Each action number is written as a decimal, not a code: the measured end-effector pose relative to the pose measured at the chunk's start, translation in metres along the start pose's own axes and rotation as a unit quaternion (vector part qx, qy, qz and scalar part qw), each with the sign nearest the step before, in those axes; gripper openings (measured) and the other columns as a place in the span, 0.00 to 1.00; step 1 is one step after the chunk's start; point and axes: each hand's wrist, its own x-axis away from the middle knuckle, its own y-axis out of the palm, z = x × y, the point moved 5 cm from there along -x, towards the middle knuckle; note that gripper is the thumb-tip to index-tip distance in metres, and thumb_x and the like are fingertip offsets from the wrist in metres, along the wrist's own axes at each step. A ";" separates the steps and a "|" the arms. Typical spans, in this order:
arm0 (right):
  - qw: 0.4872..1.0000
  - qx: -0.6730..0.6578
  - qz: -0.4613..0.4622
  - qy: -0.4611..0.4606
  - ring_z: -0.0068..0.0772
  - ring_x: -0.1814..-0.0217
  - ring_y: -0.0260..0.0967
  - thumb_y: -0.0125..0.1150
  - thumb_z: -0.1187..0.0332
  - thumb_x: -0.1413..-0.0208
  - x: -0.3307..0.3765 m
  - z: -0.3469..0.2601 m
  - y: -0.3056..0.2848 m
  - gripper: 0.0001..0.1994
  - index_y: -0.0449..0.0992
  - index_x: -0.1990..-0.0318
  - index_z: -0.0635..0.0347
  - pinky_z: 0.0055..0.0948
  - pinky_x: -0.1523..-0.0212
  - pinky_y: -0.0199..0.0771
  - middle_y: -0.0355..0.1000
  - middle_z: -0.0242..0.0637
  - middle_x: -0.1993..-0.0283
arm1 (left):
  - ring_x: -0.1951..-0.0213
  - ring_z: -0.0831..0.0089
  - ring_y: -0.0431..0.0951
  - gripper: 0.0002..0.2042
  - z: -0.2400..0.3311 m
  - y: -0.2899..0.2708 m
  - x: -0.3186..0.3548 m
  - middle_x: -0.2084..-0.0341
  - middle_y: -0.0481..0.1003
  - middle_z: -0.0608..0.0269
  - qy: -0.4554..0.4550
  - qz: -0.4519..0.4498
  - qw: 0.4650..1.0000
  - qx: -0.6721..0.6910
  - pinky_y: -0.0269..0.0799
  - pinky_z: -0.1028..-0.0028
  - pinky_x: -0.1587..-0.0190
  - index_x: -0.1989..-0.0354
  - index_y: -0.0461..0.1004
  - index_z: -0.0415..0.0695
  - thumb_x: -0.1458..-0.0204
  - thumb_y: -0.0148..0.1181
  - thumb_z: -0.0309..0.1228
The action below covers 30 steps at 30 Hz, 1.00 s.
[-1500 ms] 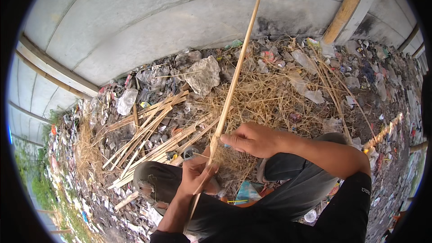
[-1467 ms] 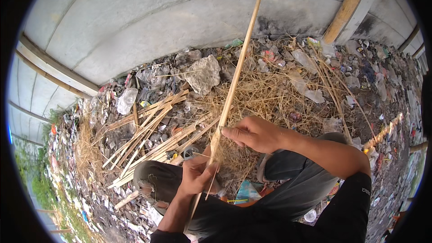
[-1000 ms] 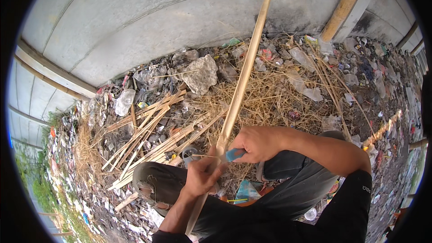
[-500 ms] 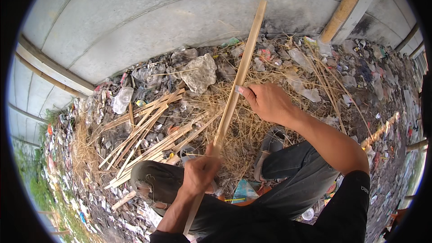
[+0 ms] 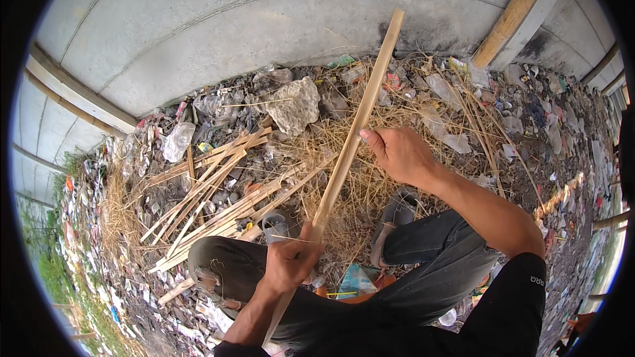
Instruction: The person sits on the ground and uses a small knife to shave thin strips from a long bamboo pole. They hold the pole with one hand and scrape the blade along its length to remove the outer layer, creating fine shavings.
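Left grip (image 5: 292, 262) is wrapped round the pale strip (image 5: 356, 120), low down; its long axis runs up and rightward toward the wall (image 5: 231, 13). Right grip (image 5: 403, 153), nearer the far end, sits at the strip's right edge; can't tell what it pinches.

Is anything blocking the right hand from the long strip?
Nothing visible is. The right hand has its thumb right at the strip's edge. I can't tell what its curled fingers may hide.
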 end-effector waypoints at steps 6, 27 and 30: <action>0.999 -0.023 0.042 0.005 0.46 0.87 0.65 0.38 0.48 0.22 -0.015 0.001 -0.016 0.32 0.77 0.70 0.64 0.44 0.81 0.67 0.63 0.43 0.88 | 0.82 0.77 0.78 0.06 0.000 -0.001 -0.011 0.86 0.77 0.59 0.009 -0.007 1.000 -0.004 0.72 0.72 0.76 0.67 0.87 0.39 0.46 0.74 0.29; 0.988 -0.134 0.062 -0.049 0.44 0.89 0.59 0.39 0.48 0.22 0.006 -0.020 0.031 0.31 0.76 0.71 0.64 0.44 0.83 0.61 0.60 0.44 0.89 | 0.81 0.80 0.77 0.03 0.016 -0.005 -0.025 0.85 0.75 0.60 -0.035 0.006 0.999 -0.034 0.75 0.73 0.71 0.68 0.85 0.40 0.49 0.72 0.25; 0.994 -0.047 0.032 -0.096 0.44 0.87 0.61 0.41 0.50 0.22 0.008 -0.021 0.021 0.30 0.75 0.70 0.65 0.45 0.80 0.62 0.61 0.45 0.88 | 0.81 0.81 0.76 0.04 0.003 -0.005 -0.008 0.86 0.73 0.63 -0.003 0.024 0.999 -0.021 0.74 0.74 0.73 0.66 0.85 0.39 0.48 0.72 0.26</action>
